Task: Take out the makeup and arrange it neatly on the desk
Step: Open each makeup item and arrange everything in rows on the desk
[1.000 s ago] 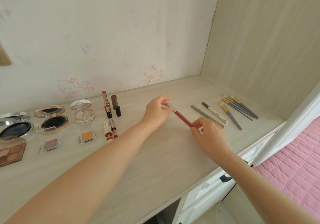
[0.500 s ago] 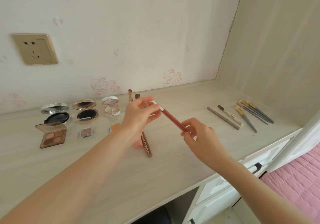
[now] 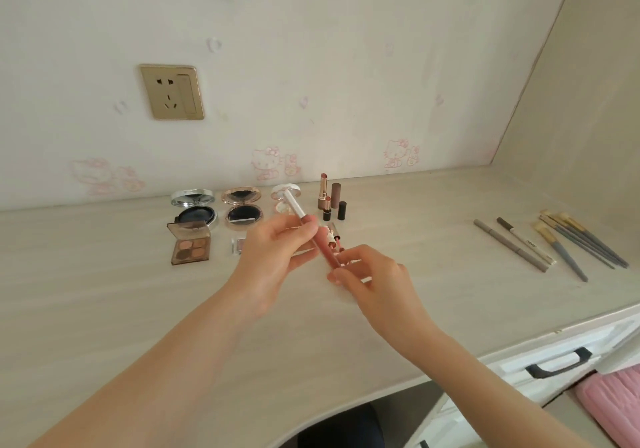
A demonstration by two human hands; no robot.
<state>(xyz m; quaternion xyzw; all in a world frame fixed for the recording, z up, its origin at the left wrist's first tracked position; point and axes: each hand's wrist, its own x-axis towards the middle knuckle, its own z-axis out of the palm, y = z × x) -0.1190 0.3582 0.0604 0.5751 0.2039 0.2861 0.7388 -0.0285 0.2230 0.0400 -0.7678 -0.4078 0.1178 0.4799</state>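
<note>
Both hands hold one slim lip pencil [image 3: 325,251], reddish-brown with a white cap, above the middle of the desk [image 3: 433,309]. My left hand [image 3: 275,257] pinches its upper part just below the cap; my right hand [image 3: 367,279] grips its lower end. Behind the hands lie open compacts [image 3: 242,210], a brown eyeshadow palette [image 3: 190,245], a small square pan [image 3: 238,244] and upright lipsticks [image 3: 325,194]. More lip products [image 3: 333,236] lie partly hidden by my fingers.
Two slim pencils [image 3: 510,245] and several grey-handled brushes [image 3: 581,243] lie in a row at the right. A wall socket [image 3: 172,92] sits above the makeup. White drawers with a dark handle [image 3: 557,364] are below the desk's right edge, beside pink bedding [image 3: 616,402].
Both hands have carried the pencil leftward, toward the lipsticks and compacts, and brought it closer together and more upright. The view has tilted up and swung left.
</note>
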